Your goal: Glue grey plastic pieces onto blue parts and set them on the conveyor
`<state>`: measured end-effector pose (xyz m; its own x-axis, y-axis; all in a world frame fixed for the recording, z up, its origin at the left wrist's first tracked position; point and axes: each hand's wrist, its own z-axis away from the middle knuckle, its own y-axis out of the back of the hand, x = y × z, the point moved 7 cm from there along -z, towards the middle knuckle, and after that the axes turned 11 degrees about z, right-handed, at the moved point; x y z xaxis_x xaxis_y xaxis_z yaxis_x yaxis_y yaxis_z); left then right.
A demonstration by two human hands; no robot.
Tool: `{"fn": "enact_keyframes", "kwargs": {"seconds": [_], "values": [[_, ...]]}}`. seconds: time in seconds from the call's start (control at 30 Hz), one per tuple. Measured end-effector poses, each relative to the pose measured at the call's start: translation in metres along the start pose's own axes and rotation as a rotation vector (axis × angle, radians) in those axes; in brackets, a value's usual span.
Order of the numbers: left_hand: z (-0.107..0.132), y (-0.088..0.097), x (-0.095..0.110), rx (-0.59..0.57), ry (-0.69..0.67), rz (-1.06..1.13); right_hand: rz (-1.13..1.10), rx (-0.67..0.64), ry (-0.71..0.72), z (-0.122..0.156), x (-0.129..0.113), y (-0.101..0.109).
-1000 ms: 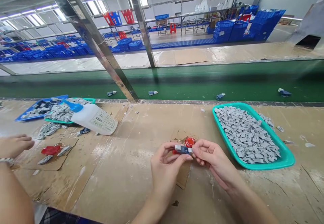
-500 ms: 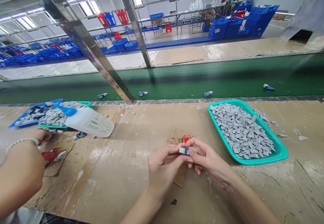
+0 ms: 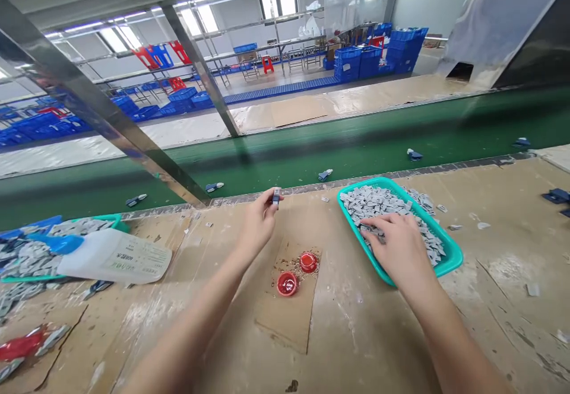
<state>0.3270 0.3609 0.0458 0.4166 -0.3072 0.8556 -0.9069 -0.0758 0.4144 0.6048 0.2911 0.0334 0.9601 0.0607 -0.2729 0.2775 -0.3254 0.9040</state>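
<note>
My left hand (image 3: 260, 219) is closed in a pinch, holding a small dark-blue and grey plastic clip (image 3: 276, 196) upright near the belt's edge. My right hand (image 3: 398, 242) reaches over a teal basket (image 3: 454, 259) heaped with small grey plastic pieces (image 3: 374, 199). Its thumb and forefinger are slightly apart at the pieces, and the other fingers are partly hidden. Between my arms, two small red caps (image 3: 287, 283) lie on a stained cardboard piece (image 3: 285, 323); the nearer one has shiny liquid inside.
A white plastic bottle (image 3: 129, 256) with a blue top leans at left by another teal basket (image 3: 118, 222). Beyond the table runs a green conveyor belt (image 3: 276, 165) carrying several dark-blue clips (image 3: 325, 174). A slanted metal post (image 3: 171, 174) rises at left. Dark-blue pieces (image 3: 559, 198) lie far right.
My hands have parted: the left carried the clip up and away, the right moved to the basket. The red caps are uncovered. The view has shifted right, and the co-worker's arm is out of sight.
</note>
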Motion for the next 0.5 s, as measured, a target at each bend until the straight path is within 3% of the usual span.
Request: {"fn": "enact_keyframes", "kwargs": {"seconds": [0.1, 0.27, 0.4, 0.5], "values": [[-0.042, -0.014, -0.013, -0.059, -0.021, -0.232, 0.1, -0.015, 0.052, -0.006, -0.013, -0.009], [-0.093, -0.038, -0.037, -0.105, -0.029, -0.382, 0.109, -0.01, 0.012, -0.013, -0.021, -0.014], [-0.115, -0.049, -0.053, -0.097, -0.004, -0.452, 0.03, 0.06, 0.025, -0.014, -0.014, -0.009], [-0.116, -0.058, -0.052, -0.052, 0.003, -0.472, -0.087, 0.18, -0.008, -0.011, -0.01, 0.006]]}}
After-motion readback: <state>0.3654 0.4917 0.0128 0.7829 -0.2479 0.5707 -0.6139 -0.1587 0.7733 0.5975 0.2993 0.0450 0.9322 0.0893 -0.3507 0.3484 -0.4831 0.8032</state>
